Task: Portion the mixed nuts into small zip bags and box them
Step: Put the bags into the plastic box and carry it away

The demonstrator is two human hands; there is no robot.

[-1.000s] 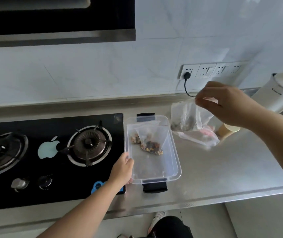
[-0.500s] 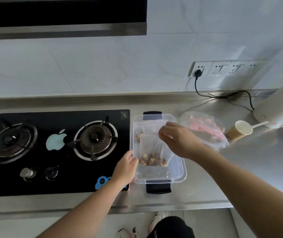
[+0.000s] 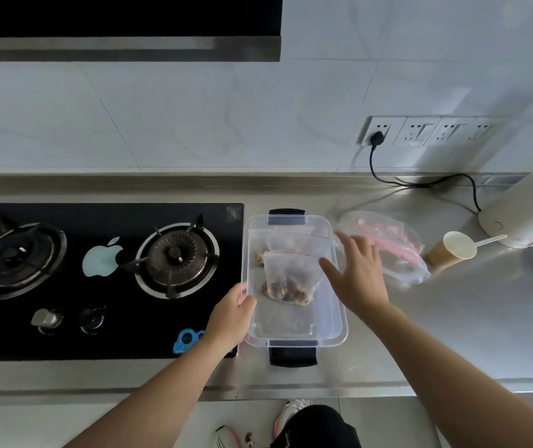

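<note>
— While the gas hob (image 3: 103,279) fills the left of the frame and the steel counter (image 3: 452,334) the right, where does the work sit?

— Between them, at centre: the clear plastic box (image 3: 336,324) with black end clips. The left hand (image 3: 231,313) grips its near-left rim, fingers curled over the edge. That seems a sound brace; I'd keep it there so the box doesn't slide.

— And the other hand?

— The right hand (image 3: 357,274) hovers over the box's right side, fingers spread wide, holding nothing.

— The nuts?

— In two small zip bags inside the box. The nearer zip bag (image 3: 289,278) lies flat at centre, nuts bunched at its lower end. The farther zip bag (image 3: 291,242) lies partly under it, toward the top.

— What else?

— Right of the box, a larger clear bag of pink-striped empties (image 3: 388,250), then a paper cup (image 3: 452,253) with a white spoon (image 3: 488,240), and a white kettle (image 3: 530,215) at the right edge.

— How to finish this step well?

— I'd judge: press the bags flat and stagger them so more fit, and check each red seal is shut.
</note>
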